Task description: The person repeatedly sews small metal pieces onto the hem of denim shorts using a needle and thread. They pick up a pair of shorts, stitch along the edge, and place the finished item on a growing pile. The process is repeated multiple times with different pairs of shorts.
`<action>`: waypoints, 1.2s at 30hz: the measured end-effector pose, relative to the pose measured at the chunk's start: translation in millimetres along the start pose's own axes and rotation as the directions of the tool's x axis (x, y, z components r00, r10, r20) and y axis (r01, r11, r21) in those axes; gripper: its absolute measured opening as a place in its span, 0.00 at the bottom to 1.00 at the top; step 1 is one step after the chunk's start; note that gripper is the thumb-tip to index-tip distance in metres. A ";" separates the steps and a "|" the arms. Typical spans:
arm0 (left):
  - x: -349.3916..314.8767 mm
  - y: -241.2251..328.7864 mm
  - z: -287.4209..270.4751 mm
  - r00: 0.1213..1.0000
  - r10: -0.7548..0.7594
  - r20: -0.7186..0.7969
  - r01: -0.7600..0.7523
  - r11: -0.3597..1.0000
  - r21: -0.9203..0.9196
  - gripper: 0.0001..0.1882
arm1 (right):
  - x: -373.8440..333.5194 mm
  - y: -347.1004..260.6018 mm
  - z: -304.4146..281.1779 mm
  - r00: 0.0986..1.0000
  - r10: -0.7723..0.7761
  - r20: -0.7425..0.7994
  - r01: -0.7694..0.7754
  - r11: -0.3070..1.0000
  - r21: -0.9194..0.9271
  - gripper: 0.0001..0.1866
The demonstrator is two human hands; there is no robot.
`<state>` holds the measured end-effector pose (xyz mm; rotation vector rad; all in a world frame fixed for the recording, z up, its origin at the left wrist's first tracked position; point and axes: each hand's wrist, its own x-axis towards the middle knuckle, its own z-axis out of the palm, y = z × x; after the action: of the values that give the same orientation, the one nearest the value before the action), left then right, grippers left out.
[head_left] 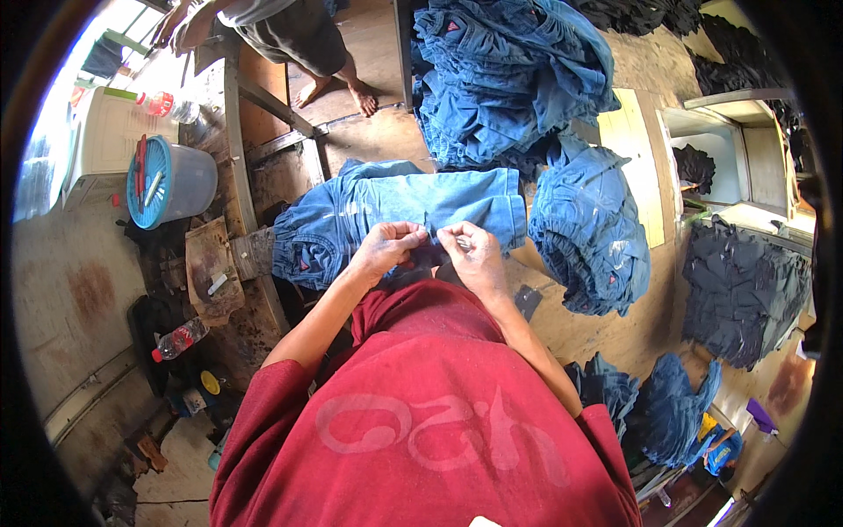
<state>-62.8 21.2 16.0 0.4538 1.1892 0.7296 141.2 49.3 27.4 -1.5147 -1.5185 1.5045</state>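
Observation:
My left hand (387, 250) and my right hand (477, 259) are close together in front of my body, fingertips pinched and a small gap between them. Whatever they hold is too small to make out; a thin shiny edge shows by the right fingers. Just beyond the fingertips lies a blue denim garment (465, 198), spread sideways with its gathered waistband at the left. Bundled denim garments (593, 230) rest to the right of it. A tall heap of blue denim (509, 79) rises behind.
At the left stands a tub with a blue lid (154, 184) carrying a red-handled tool, with a plastic bottle (182, 339) lower down. Dark cloth pieces (745, 285) are stacked at the right. More denim (672, 408) lies at lower right. A barefoot person (294, 39) stands at the far left.

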 end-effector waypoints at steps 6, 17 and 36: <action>2.4 -3.9 3.0 0.996 0.074 -0.058 -0.064 0.986 0.151 0.08 | 1.9 10.8 10.1 0.996 0.050 0.068 -0.049 0.999 -0.008 0.10; -1.4 2.7 7.6 0.992 -0.057 -0.116 0.064 0.996 0.064 0.10 | 2.6 30.7 14.0 0.988 0.084 0.130 -0.100 0.988 0.120 0.09; -1.0 -9.2 4.0 0.996 -0.079 -0.034 0.073 0.987 -0.143 0.12 | -2.9 28.1 12.0 0.909 0.361 0.209 -0.417 0.781 0.464 0.06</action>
<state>-56.8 14.4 11.8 0.2755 1.1765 0.7540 140.6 36.0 -0.2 -1.4907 -0.7733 2.0528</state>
